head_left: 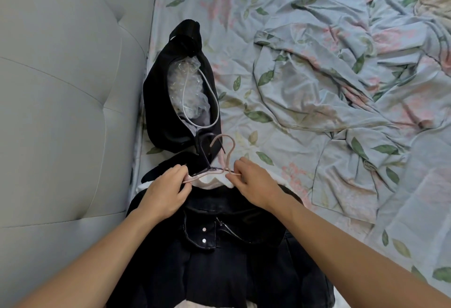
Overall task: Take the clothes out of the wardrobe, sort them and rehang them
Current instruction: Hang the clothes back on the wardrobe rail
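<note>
At the lower centre of the frame a dark black-denim jacket with metal snap buttons and a white fleecy collar (219, 246) lies flat on a bed, its collar end toward the middle of the frame. Both bare hands meet at that collar. The left hand (166, 189) has its fingers curled around the left shoulder of a pale pink wire clothes hanger (220, 159), pinching the thin arm just above the white lining. The right hand (253, 182) pinches the hanger on the other side, just beside the base of the hook — thumb and fingertips pressed together on the wire. The pink hook rises upward in the frame from between the two hands. A second, dark purple hanger (203, 151) lies touching the pink one, its hook just to the left and partly over black fabric.

Above the hands, in the centre of the frame, lies a black bag-like fabric item (161, 112) with an open mouth showing crumpled clear plastic (192, 88) and a white cord along its rim. A light blue bedsheet printed with green leaves and pink flowers (317, 51) — heavily rumpled — fills the right half. A padded grey headboard (61, 88) fills the left side.
</note>
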